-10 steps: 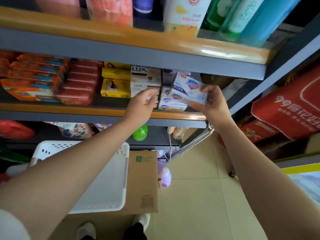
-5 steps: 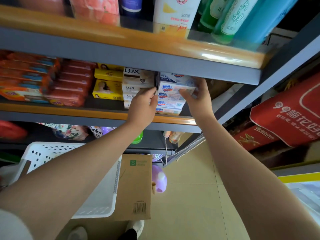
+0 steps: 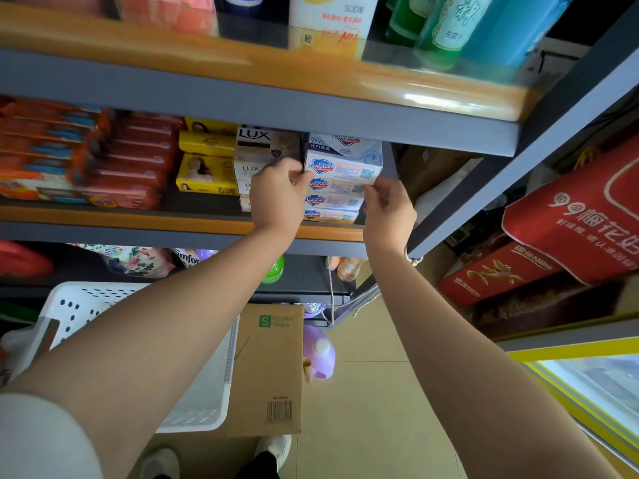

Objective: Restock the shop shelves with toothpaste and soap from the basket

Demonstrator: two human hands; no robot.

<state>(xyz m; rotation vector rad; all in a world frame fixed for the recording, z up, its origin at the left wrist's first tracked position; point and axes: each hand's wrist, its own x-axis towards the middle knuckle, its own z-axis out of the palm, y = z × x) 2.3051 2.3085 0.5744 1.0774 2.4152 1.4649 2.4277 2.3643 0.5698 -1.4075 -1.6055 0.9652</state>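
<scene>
Both forearms are bare from elbow to wrist, and the left hand (image 3: 276,198) and right hand (image 3: 389,212) wear no gloves, rings or watch that can be seen. A short white sleeve (image 3: 41,440) covers the left upper arm at about 8 o'clock in the view. Near 6 o'clock, two white shoes (image 3: 275,449) show below dark trouser legs (image 3: 257,466); finer detail there is too blurred to tell.

A grey metal shelf rack (image 3: 276,108) with orange-edged boards fills the far side. Beige floor tiles (image 3: 373,409) run below, lit by soft daylight. On the right stand red sacks (image 3: 581,219); at the near right, a yellow-framed glass case (image 3: 587,385).
</scene>
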